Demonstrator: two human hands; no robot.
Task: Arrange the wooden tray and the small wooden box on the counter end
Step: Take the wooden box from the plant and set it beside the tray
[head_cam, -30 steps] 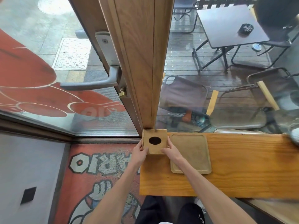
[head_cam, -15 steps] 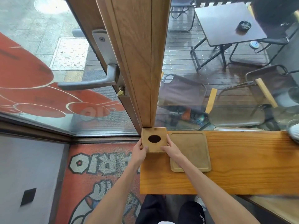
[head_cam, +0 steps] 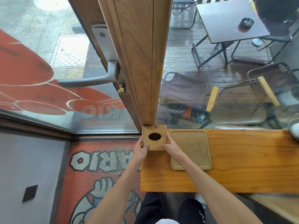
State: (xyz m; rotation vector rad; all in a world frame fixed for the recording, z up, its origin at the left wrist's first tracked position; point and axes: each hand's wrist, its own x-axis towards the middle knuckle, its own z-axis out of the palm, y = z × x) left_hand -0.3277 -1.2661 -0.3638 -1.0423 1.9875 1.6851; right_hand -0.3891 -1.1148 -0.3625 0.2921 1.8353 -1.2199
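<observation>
To the left of your hands the counter ends: its left edge runs just under your left hand, with only the floor mat below. The mat carries large block letters, seen mirrored; the clear part reads "ARIO". Straight ahead of your hands, the wooden door post comes down to the counter's far corner, so no room lies beyond.

Your left hand presses its fingers against the left side of the small wooden box, thumb on the near left corner. The box sits at the far left corner of the counter, its top showing an oval hole. Your right hand clasps the box's right side and near right corner, fingers curled along the wall. Both hands grasp the box between them.

Just right of your right hand the wooden tray lies flat, near the box; whether they touch you cannot tell. Further right the counter is open plank.
</observation>
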